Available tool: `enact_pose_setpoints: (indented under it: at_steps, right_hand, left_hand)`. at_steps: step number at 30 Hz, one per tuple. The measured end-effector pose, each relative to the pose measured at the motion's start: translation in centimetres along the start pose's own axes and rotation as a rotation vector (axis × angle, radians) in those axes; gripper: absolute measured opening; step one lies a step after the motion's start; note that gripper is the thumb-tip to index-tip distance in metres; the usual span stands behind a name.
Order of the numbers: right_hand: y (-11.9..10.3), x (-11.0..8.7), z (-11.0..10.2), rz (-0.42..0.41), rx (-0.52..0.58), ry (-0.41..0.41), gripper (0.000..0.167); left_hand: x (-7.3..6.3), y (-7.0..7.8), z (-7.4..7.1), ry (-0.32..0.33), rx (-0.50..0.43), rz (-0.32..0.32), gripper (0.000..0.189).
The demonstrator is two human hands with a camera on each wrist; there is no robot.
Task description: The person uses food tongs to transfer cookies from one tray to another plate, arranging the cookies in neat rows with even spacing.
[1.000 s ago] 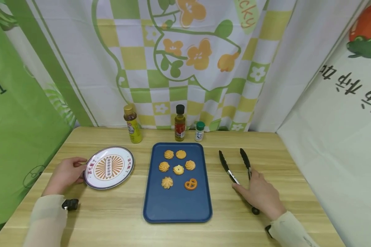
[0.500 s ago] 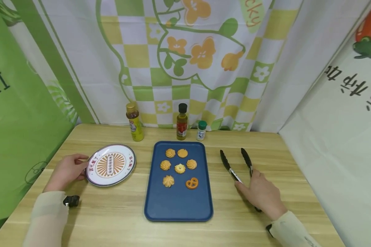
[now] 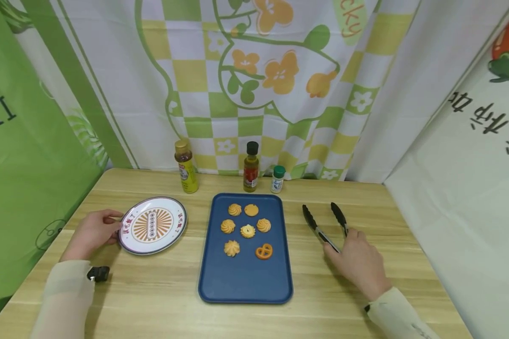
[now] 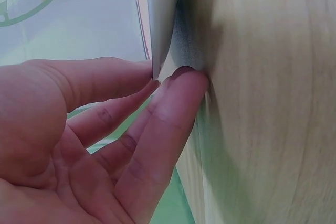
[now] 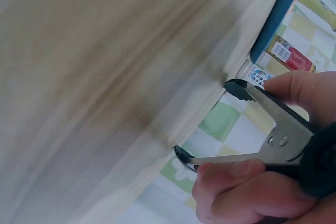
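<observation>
In the head view my left hand [image 3: 91, 235] holds the near-left rim of a round white plate [image 3: 165, 238] with an orange sunburst print. The left wrist view shows the thumb on the upper face of the plate's edge [image 4: 163, 14] and fingers beneath it, close over the table. My right hand [image 3: 360, 263] grips metal tongs [image 3: 311, 221] with black tips, which are spread apart and hold nothing. In the right wrist view, thumb and fingers lie on either side of the tongs [image 5: 278, 142], both tips right at the table. My palm hides the handle end in the head view.
A blue tray [image 3: 246, 282] lies between the hands. Several swirled and round cookies [image 3: 227, 226] and a pretzel [image 3: 264, 252] sit on it. Behind stand a yellow-labelled bottle [image 3: 188, 174], a black-capped bottle [image 3: 250, 172] and a green-capped shaker [image 3: 277, 181], before a curtain [image 3: 220, 89].
My right hand has slid slightly forward along the tongs, covering the handle end that showed earlier. The head view has shifted a little. My left hand keeps its hold on the plate.
</observation>
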State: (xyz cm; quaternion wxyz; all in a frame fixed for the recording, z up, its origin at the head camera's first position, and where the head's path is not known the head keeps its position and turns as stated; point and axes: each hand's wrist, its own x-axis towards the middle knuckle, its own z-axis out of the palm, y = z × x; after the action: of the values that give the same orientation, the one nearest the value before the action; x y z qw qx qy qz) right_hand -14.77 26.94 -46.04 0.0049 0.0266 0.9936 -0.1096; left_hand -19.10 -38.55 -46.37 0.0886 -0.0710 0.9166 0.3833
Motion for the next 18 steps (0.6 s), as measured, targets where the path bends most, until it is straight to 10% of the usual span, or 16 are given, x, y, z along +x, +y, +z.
enact_pose_setpoints:
  at_steps: [18]
  right_hand:
    - [1.0, 0.7, -0.6, -0.033, 0.012, 0.039, 0.098]
  left_hand:
    - [0.1, 0.2, -0.1, -0.013, 0.0, -0.028, 0.049]
